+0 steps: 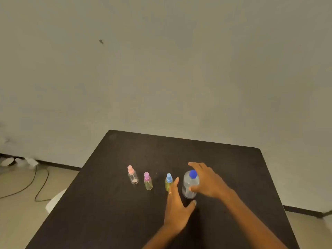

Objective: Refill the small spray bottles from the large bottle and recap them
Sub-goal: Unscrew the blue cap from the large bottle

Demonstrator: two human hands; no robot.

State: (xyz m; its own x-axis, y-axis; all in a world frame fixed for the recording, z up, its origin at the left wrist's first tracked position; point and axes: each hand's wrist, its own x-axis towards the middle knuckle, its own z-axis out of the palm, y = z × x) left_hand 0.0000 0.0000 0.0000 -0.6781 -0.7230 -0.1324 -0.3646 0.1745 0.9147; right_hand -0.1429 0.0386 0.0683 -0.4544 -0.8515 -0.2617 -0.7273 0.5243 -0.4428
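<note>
Nearest to us, our two bare forearms reached in from the bottom edge over the dark table (107, 203), a matte, faintly grained top with rounded far corners; wide bare stretches of it lay to the left of the bottles, beyond them toward the far edge, and to the right of our arms. Our left hand (177, 211) lay flat and relaxed, fingers straight and together, thumb spread out to the right, holding nothing; its fingertips reached up just in front of the blue-capped spray bottle (168, 182), a small clear cylinder tinted yellow-green, though we could not tell whether they touched it. Just right of that stood the large bottle (190, 186), upright, clear smooth plastic with a rounded shoulder and a bright blue screw cap (193, 173) in place. Our right hand (209, 182) arched around it from the right, fingers spread wide above the cap, thumb pressed against the bottle's side; the grasp had not closed. Further left, well apart from our hands, stood the purple-capped spray bottle (148, 182), yellowish, and the pink-capped spray bottle (133, 176), clear, all three small ones upright in a loose row. Beyond the table, a black cable (38, 182) trailed over the pale floor at left, below a plain wall (161, 69).
</note>
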